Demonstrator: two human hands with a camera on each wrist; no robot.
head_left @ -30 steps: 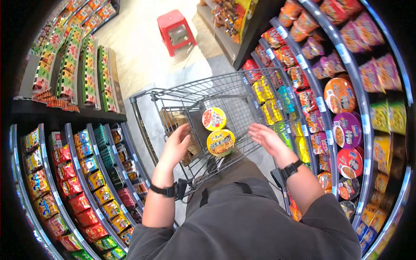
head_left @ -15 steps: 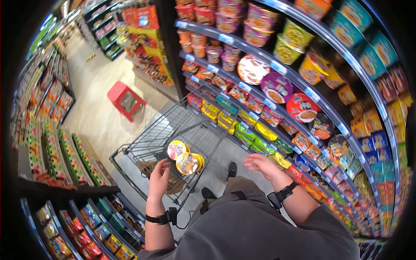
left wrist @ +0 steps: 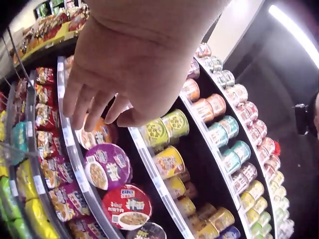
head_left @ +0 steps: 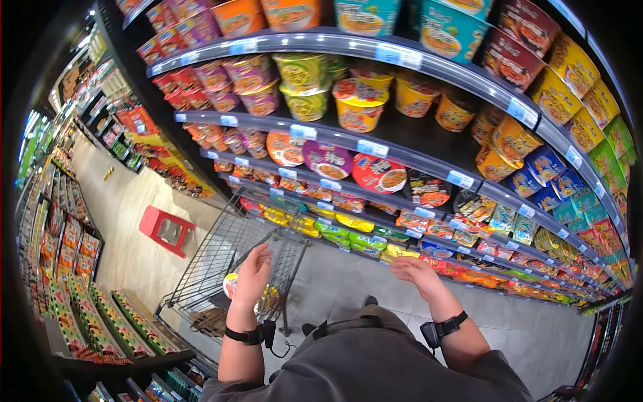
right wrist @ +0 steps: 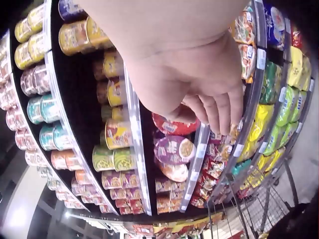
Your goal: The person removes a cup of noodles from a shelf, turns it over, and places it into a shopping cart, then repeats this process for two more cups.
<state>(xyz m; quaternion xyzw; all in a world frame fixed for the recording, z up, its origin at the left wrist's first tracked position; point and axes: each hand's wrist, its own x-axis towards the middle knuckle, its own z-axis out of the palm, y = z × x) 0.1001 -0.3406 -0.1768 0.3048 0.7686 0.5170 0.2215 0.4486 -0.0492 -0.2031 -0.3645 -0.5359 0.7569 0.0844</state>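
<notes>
My left hand (head_left: pixel 250 280) is held up with relaxed fingers and nothing in it, overlapping the shopping cart (head_left: pixel 194 258) in the head view. Across from it, my right hand (head_left: pixel 420 277) hovers empty in front of the shelves, its fingers loosely extended. Behind the left hand and forearm, an instant noodle tub (head_left: pixel 230 285) in the cart is partly hidden. On the facing shelf stand a purple noodle bowl (head_left: pixel 327 160) and a red noodle bowl (head_left: pixel 379 173). Yellow noodle tubs (head_left: pixel 362 107) sit one level higher. Both wrist views show the hands apart from these goods.
Curved shelf edges (head_left: pixel 362 47) with price tags run across the front and right, stacked with cups and packets. A red plastic stool (head_left: pixel 167 231) stands on the aisle floor at left. Low displays of boxes (head_left: pixel 100 311) line the left side. Grey floor tiles (head_left: pixel 335 281) lie between cart and shelves.
The view has turned right toward the noodle shelves, so the cart and stool have shifted left in it. Both hands stay raised and empty; the left forearm now covers part of the tubs.
</notes>
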